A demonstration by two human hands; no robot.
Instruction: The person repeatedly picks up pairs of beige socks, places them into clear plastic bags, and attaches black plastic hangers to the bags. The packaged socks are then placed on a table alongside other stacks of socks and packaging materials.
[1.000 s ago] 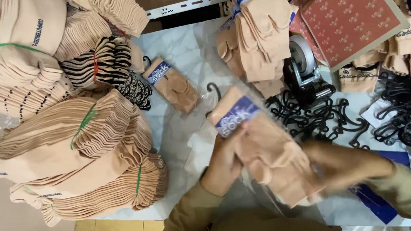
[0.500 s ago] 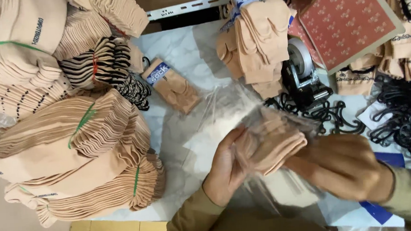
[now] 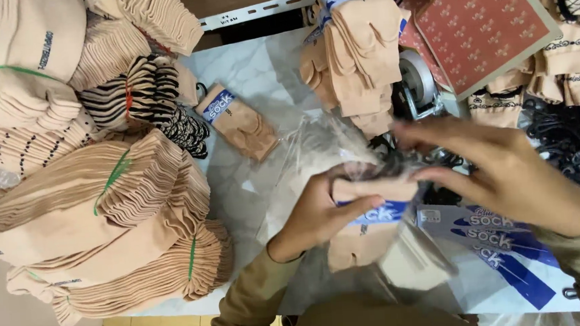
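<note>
On the bench [image 3: 250,65], covered in pale wrinkled sheeting, the largest things are the beige sock bundles [image 3: 105,214] tied with green bands, stacked well left of the clear bag [image 3: 329,147] that sits near the middle. Above and right of that bag lies a red patterned box [image 3: 489,23], flat and square with small pale motifs, and just left of the box hangs a stack of beige socks [image 3: 356,45] topped by a blue-and-white paper band. Right of the bag spreads a heap of black hooks [image 3: 571,146]; below and right of it lie blue label strips [image 3: 503,244] with white lettering. Up and left of the bag rests a lone banded pair [image 3: 237,122]. The sock pair [image 3: 367,225], beige with a blue band, is at the bag's mouth, partly inside the film. The left hand [image 3: 320,215] is clamped on that pair and the bag's lower edge, thumb across the band; the right hand [image 3: 498,170] is blurred, fingers spread over the bag's right side, and I cannot tell whether it grips the film. To do this well, I judge, the film's mouth should be held open and taut while the pair slides in flat, band facing outward and uncreased.
</note>
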